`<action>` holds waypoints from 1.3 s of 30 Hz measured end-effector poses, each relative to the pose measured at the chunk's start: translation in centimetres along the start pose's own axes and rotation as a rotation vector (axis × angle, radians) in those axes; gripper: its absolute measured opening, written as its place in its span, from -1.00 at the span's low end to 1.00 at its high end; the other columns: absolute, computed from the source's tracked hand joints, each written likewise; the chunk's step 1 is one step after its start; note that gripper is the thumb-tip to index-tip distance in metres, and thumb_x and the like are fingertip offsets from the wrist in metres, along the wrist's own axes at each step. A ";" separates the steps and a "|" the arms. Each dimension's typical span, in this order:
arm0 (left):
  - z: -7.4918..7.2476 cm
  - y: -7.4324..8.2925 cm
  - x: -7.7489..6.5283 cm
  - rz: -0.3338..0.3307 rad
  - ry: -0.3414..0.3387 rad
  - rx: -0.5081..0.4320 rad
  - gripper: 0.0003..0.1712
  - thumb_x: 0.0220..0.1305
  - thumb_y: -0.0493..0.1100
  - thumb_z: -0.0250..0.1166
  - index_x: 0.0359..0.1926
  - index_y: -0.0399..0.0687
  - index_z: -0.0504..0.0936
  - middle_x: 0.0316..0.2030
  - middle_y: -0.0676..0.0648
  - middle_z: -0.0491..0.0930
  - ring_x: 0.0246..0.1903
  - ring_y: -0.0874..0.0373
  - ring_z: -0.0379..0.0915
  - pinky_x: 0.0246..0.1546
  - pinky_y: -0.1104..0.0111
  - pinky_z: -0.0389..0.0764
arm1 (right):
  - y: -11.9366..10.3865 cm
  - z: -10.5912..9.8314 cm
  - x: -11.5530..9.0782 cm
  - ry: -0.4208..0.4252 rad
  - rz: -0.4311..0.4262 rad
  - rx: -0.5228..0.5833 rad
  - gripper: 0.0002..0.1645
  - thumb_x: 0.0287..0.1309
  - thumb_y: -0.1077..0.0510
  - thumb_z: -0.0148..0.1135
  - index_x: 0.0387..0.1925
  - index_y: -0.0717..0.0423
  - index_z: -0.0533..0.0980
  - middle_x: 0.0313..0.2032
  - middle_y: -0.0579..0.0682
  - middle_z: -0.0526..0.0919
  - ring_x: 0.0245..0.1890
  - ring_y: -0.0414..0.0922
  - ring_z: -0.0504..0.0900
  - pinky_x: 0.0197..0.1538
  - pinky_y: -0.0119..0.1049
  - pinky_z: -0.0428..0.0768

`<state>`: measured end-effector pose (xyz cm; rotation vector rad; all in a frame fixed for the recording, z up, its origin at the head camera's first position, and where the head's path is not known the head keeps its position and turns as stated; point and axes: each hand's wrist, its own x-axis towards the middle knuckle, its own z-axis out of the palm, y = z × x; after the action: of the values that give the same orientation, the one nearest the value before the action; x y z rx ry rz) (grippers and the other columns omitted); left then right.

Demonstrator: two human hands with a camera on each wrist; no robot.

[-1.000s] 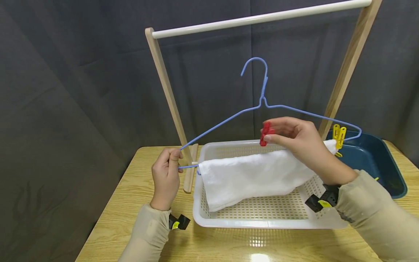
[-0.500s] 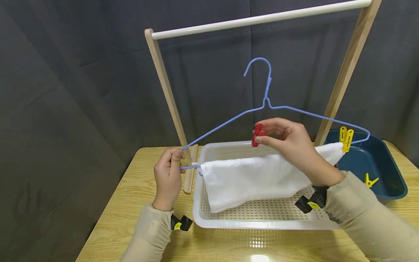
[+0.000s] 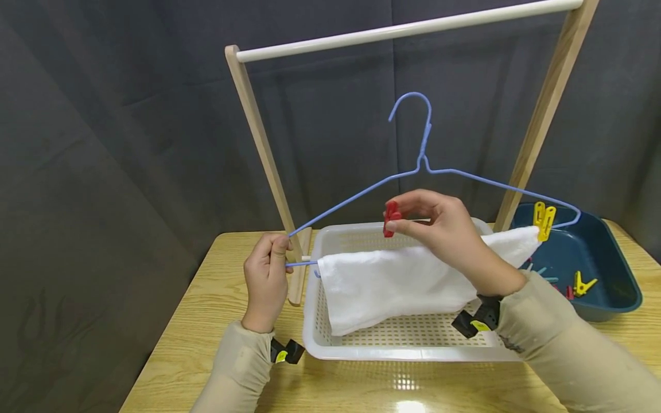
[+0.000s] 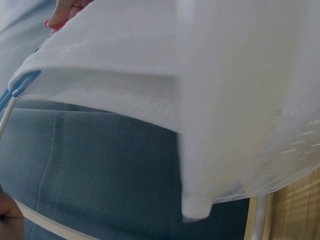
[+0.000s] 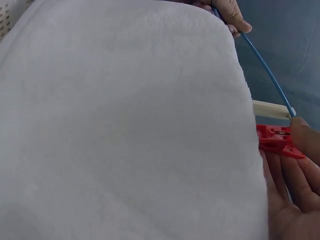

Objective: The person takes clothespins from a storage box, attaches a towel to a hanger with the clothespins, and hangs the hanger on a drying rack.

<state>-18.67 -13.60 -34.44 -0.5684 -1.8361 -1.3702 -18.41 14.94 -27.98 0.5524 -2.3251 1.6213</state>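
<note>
My left hand (image 3: 265,272) grips the left corner of a blue wire hanger (image 3: 356,197), whose hook points up. Folded over the hanger's lower bar is a white towel (image 3: 387,287), fastened near the right end by a yellow clothespin (image 3: 544,222). Between thumb and fingertips my right hand (image 3: 444,229) pinches a red clothespin (image 3: 391,219), just above the towel's top edge and apart from it in the head view. The right wrist view shows the red clothespin (image 5: 280,140) partly behind the towel (image 5: 135,115).
Below the towel stands a white perforated basket (image 3: 423,354) on the wooden table (image 3: 196,332). To the right, a dark blue tub (image 3: 609,252) holds several clothespins, one yellow clothespin (image 3: 583,284) among them. A wooden rack with a white rail (image 3: 413,30) rises behind.
My right hand has moved left along the towel with the red clothespin. The hanger has shifted slightly right. More of the tub and its clothespins shows now.
</note>
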 end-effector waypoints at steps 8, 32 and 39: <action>-0.1 -0.1 0.0 -0.007 -0.005 0.009 -0.62 0.55 -0.12 0.09 -0.36 -0.33 0.55 -0.50 -0.15 0.46 -0.59 0.34 0.40 -0.55 0.57 0.52 | -0.2 1.0 0.0 -0.011 -0.011 0.065 -0.69 0.07 0.34 0.52 -0.11 0.24 0.66 -0.21 0.01 0.77 -0.18 -0.19 0.72 -0.13 -0.38 0.70; -0.2 -0.6 0.0 -0.059 -0.009 -0.023 -0.56 0.55 -0.07 0.08 -0.36 -0.36 0.55 -0.48 -0.03 0.44 -0.59 0.34 0.38 -0.54 0.56 0.52 | -0.9 3.1 0.7 -0.013 -0.060 0.151 -0.81 -0.02 0.41 0.54 -0.32 0.29 0.69 -0.32 0.04 0.76 -0.32 -0.22 0.71 -0.17 -0.29 0.73; -0.1 -0.8 0.1 -0.038 -0.001 -0.033 -0.56 0.55 -0.06 0.08 -0.37 -0.35 0.54 -0.48 -0.04 0.47 -0.61 0.30 0.38 -0.55 0.56 0.51 | -1.0 3.7 1.1 -0.037 -0.051 0.203 -0.83 -0.02 0.42 0.53 -0.35 0.26 0.69 -0.33 0.03 0.78 -0.37 -0.17 0.73 -0.16 -0.25 0.74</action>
<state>-19.28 -13.98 -34.84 -0.5543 -1.8363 -1.4280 -18.91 10.99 -27.99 0.6843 -2.1660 1.8492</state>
